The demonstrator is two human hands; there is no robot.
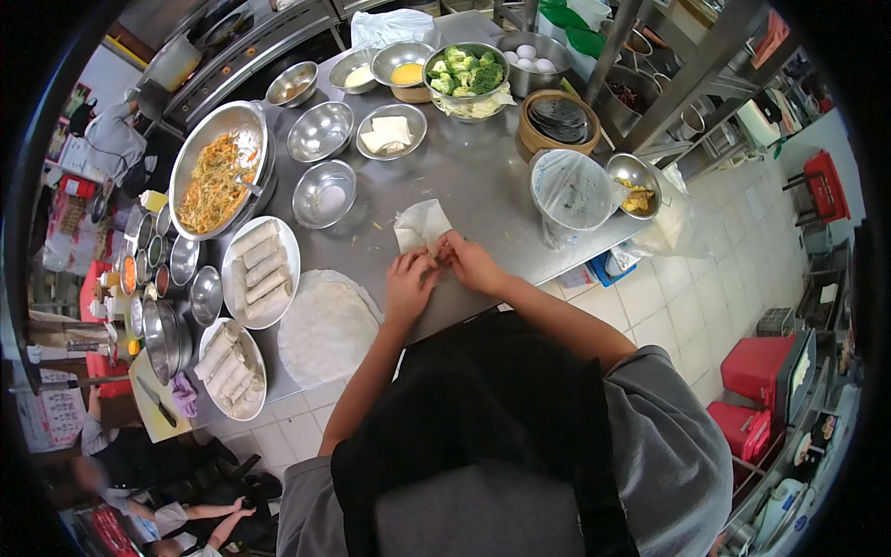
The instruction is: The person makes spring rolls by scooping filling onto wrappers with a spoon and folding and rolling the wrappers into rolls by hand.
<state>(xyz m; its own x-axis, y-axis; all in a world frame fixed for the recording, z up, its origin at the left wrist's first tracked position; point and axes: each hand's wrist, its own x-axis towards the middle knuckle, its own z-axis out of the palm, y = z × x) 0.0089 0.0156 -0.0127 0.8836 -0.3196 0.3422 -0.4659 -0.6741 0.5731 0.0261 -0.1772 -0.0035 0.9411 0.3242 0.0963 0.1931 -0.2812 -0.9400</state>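
Both hands meet at a pale, thin wrapper (pixel 422 223) on the steel table (pixel 483 176). My left hand (pixel 411 281) has its curled fingers on the wrapper's near left edge. Against the near right edge, my right hand (pixel 467 263) has its fingers bent together. Whatever lies under the fingers is hidden. A stack of round wrappers (pixel 328 330) is left of my left hand. Two oval plates (pixel 293 243) (pixel 261 402) hold white rolls. The big bowl (pixel 257 116) at the upper left holds shredded filling and a spoon.
Metal bowls, one with broccoli (pixel 464 72), line the far side. A bamboo steamer (pixel 529 125) and a plastic-covered tub (pixel 571 200) stand right. A knife (pixel 156 401) lies on a board at lower left. Other people are at the left; red bins (pixel 756 371) stand right.
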